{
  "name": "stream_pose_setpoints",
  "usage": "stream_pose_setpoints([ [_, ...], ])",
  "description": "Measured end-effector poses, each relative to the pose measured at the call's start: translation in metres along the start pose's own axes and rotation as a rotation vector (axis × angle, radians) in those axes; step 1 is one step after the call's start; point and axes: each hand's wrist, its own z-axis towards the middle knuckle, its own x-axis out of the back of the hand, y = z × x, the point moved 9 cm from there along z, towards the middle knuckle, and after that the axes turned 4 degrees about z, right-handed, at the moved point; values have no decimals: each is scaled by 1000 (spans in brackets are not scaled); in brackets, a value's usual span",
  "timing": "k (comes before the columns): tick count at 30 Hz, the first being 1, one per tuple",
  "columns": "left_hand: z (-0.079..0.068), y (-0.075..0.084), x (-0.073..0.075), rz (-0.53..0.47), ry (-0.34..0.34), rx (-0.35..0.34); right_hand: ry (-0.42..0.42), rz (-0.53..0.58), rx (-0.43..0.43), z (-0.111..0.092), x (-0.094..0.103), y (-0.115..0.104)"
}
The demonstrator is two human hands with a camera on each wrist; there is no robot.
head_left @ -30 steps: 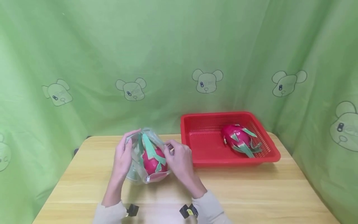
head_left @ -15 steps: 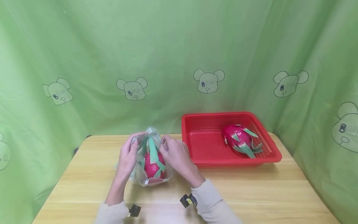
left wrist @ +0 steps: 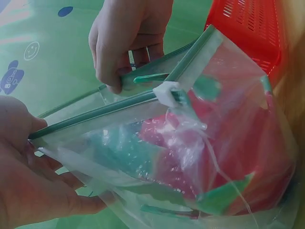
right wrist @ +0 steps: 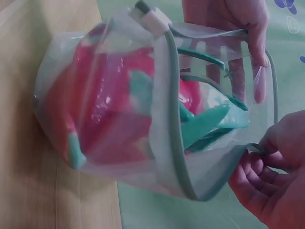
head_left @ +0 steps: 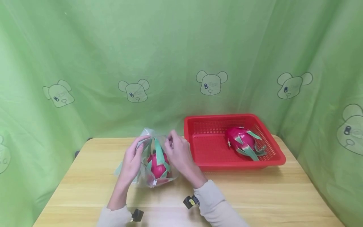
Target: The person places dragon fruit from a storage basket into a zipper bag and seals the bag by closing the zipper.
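Observation:
A clear zip bag (left wrist: 186, 191) with a green seal and a white slider (left wrist: 166, 93) stands on the table's left half. Inside it sits a pink dragon fruit (head_left: 158, 165) with green leaves, some reaching up into the bag's mouth. On the left side of the mouth, my left hand (head_left: 132, 160) pinches the rim between thumb and fingers. My right hand (head_left: 179, 154) pinches the opposite side, as the right wrist view shows closely. Between the two hands the mouth gapes. The bag's base is partly hidden.
A red basket (head_left: 227, 164) stands just right of my right hand. Another dragon fruit (head_left: 244, 140) lies in its right part. Behind the wooden table (head_left: 255, 195) hangs a green curtain (head_left: 170, 47), which also runs along both sides.
Both hands and the bag with the dragon fruit have shifted slightly to the right. My right hand has risen a little along the rim. The basket and its fruit stay put.

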Motion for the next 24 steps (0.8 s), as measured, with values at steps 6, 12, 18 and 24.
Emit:
stream_pose_setpoints([
  [6, -1, 1, 0, 49, 27, -8, 76, 1, 50, -5, 9, -1],
  [12, -1, 2, -2, 35, 38, -12, -33, -43, -4, -17, 8, 7],
  [18, 1, 5, 0, 7, 45, -21, -206, -142, -71, -41, 5, 15],
  [24, 3, 5, 3, -3, 72, -12, -163, -140, -28, -39, 10, 8],
])
